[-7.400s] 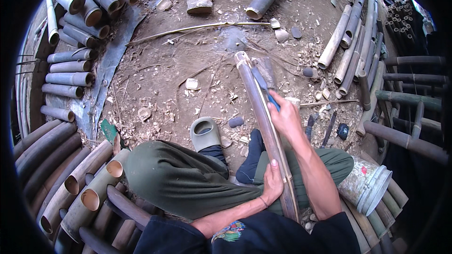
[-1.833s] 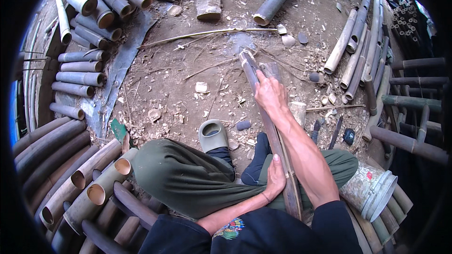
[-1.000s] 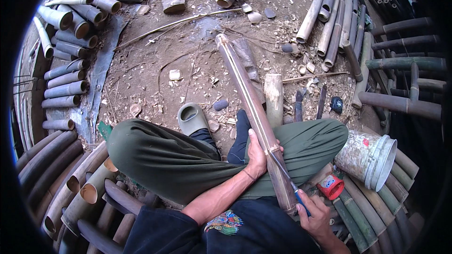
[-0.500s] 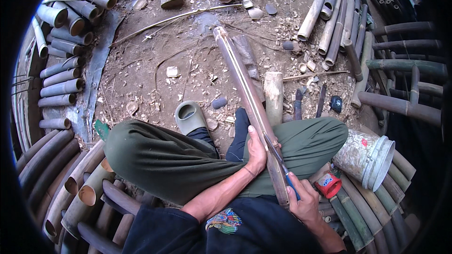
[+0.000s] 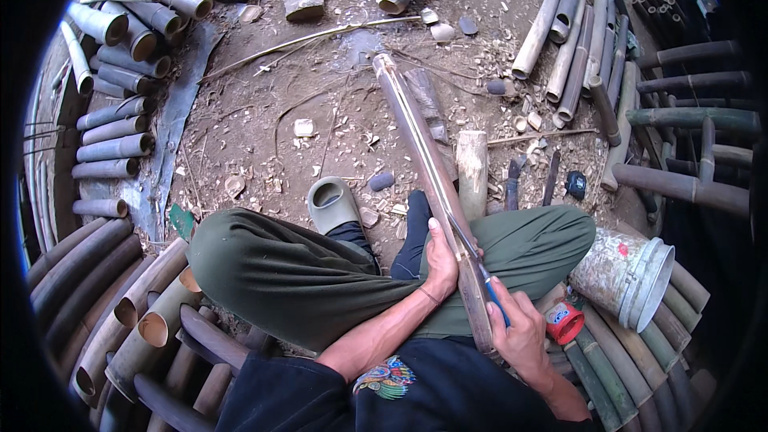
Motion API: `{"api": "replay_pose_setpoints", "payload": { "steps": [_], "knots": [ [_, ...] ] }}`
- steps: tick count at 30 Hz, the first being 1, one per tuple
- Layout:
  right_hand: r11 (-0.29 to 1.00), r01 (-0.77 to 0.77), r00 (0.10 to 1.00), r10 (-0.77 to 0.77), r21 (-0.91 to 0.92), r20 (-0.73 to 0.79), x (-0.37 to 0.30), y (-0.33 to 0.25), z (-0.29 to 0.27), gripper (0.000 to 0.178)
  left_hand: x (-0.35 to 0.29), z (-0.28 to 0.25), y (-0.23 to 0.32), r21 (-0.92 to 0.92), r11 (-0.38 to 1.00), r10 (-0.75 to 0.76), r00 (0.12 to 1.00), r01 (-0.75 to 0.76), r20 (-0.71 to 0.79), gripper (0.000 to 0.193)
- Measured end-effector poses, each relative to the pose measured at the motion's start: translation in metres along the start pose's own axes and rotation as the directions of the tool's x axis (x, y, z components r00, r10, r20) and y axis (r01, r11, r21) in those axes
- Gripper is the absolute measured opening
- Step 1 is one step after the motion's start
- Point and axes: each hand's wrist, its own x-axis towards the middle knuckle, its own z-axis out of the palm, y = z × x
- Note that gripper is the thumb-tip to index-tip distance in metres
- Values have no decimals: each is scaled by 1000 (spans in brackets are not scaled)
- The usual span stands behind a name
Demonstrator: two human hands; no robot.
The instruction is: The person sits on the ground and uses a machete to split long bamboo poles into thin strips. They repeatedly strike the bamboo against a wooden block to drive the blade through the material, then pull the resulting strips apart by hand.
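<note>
A long brown bamboo tube (image 5: 426, 164) lies slanted across my lap, its far end out over the dirt floor. Pale strips run lengthwise along its upper face. My left hand (image 5: 441, 260) is wrapped around the tube's near part from the left, thumb on top. In my right hand (image 5: 520, 328) is a knife (image 5: 496, 301) with a blue handle, its narrow dark blade lying along the tube beside my left hand. The fingers under the tube are hidden.
Cut bamboo pieces (image 5: 120, 148) are stacked at the left. More poles (image 5: 538, 26) lie at the far right. Wood chips litter the floor around a block (image 5: 472, 168). A white bucket (image 5: 622, 276) and a red container (image 5: 565, 322) stand right of my knee.
The knife and my right hand have slid a little forward along the tube. My left hand keeps its grip. The whole view has shifted slightly.
</note>
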Motion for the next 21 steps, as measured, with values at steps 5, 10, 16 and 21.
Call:
{"api": "replay_pose_setpoints", "payload": {
  "steps": [5, 10, 16, 21],
  "knots": [
    [998, 56, 995, -54, 29, -78, 33, 0, 22, 41, 4, -3, -7, -29, 999, 27, 999, -28, -28, 86],
    [996, 67, 990, -59, 57, -128, 56, -2, 41, 40, 7, -6, -12, 150, 983, 124, 984, -105, -128, 80],
    [992, 79, 985, -63, 96, -161, 140, -7, 56, 36, 3, -2, -3, 179, 975, 148, 985, -130, -91, 77],
    [988, 118, 978, -99, 102, -182, 192, -7, 72, 37, -6, 4, 6, 236, 967, 132, 984, -100, -124, 81]
  ]
}}
